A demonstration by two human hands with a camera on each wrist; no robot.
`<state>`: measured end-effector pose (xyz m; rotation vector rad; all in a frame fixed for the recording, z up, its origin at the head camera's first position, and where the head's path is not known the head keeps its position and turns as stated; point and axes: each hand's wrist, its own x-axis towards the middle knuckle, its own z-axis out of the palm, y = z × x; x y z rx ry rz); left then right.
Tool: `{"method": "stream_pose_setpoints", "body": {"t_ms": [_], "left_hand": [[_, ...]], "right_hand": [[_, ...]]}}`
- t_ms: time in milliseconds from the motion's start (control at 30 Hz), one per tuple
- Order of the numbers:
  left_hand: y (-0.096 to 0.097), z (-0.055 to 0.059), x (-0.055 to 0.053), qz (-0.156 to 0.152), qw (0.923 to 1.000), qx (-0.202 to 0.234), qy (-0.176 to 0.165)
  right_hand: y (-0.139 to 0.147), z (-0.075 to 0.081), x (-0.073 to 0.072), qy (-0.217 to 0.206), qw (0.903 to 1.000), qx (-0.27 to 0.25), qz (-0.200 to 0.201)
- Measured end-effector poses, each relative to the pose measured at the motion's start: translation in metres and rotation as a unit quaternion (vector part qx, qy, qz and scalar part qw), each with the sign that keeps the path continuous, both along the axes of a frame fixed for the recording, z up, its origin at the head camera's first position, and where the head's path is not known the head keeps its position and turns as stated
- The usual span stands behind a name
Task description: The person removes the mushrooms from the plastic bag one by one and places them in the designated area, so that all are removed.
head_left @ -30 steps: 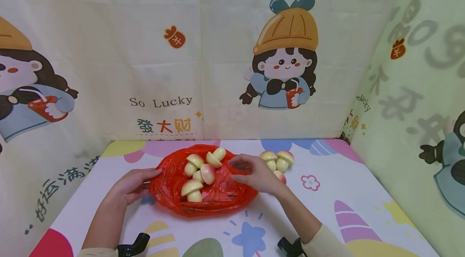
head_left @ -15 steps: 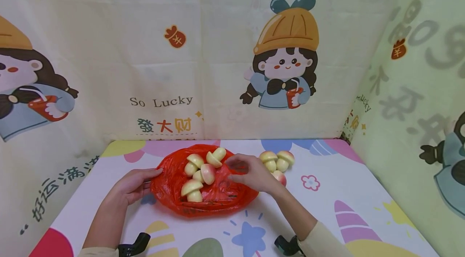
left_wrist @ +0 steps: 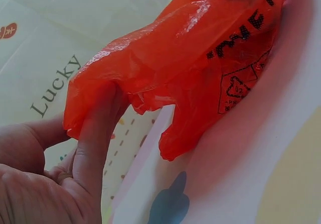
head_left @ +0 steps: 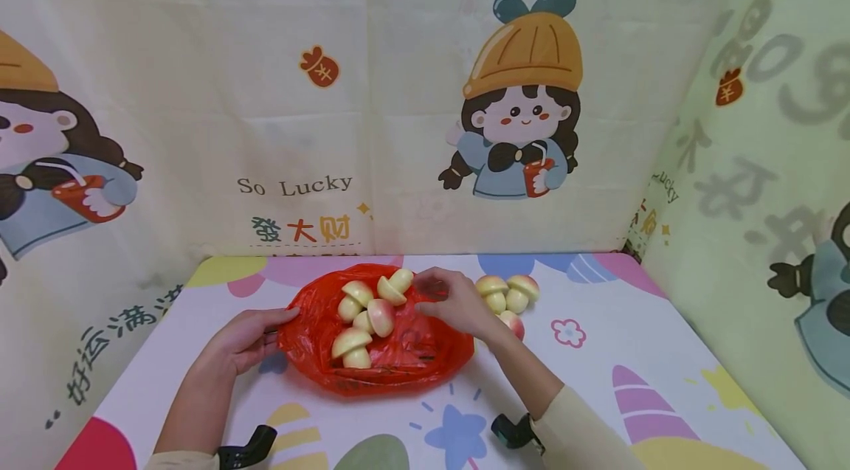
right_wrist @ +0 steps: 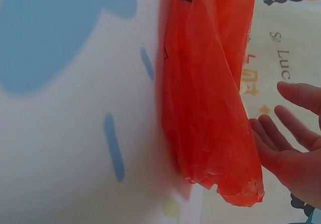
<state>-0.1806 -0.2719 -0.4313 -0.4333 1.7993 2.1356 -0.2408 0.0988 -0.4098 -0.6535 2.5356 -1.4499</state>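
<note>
A red plastic bag [head_left: 308, 352] lies spread wide on the table, its mouth facing up. Several toy mushrooms [head_left: 352, 344] with pale stems and pink-tinged caps rest inside it. My left hand [head_left: 242, 341] pinches the bag's left rim between thumb and fingers; in the left wrist view the fingers reach under the red film [left_wrist: 145, 68]. Over the bag's right side is my right hand [head_left: 461, 304], fingers loosely bent and apart, holding nothing. Its fingertips come close to the uppermost mushroom [head_left: 393, 289]. The right wrist view has this hand beside the bag's side [right_wrist: 210, 93].
Three more toy mushrooms [head_left: 519, 294] sit on the table right of the bag, one partly behind my right wrist. The patterned tabletop [head_left: 558, 396] meets a printed cloth backdrop [head_left: 398, 219] at the back, with another cloth along the right.
My right hand has shifted slightly left and away from me over the bag, toward the uppermost mushroom. My left hand, the bag and the mushrooms stay nearly where they were.
</note>
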Motion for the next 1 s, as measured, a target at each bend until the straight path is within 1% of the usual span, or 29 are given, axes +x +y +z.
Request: {"method": "stream_pose_setpoints", "body": {"t_ms": [200, 267, 367, 600, 767, 1000], "left_hand": [[0.001, -0.001, -0.001, 0.000, 1.0000, -0.004, 0.006], [0.002, -0.001, -0.001, 0.007, 0.9999, -0.007, 0.003], [0.002, -0.001, -0.001, 0.006, 1.0000, -0.007, 0.002], [0.001, -0.001, -0.001, 0.005, 0.9999, -0.009, 0.001], [0.001, -0.002, -0.001, 0.002, 0.9999, -0.014, 0.005], [0.000, -0.003, -0.001, -0.001, 0.9998, -0.017, 0.007]], "right_hand": [[-0.007, -0.002, -0.009, -0.005, 0.9996, 0.010, -0.027], [-0.009, -0.002, -0.012, -0.006, 0.9993, 0.013, -0.034], [-0.014, 0.000, -0.017, -0.005, 0.9990, 0.020, -0.040], [-0.024, 0.005, -0.023, -0.011, 0.9984, 0.025, -0.049], [-0.030, 0.004, -0.029, -0.002, 0.9979, 0.037, -0.053], [-0.039, 0.006, -0.036, -0.011, 0.9972, 0.054, -0.050]]}}
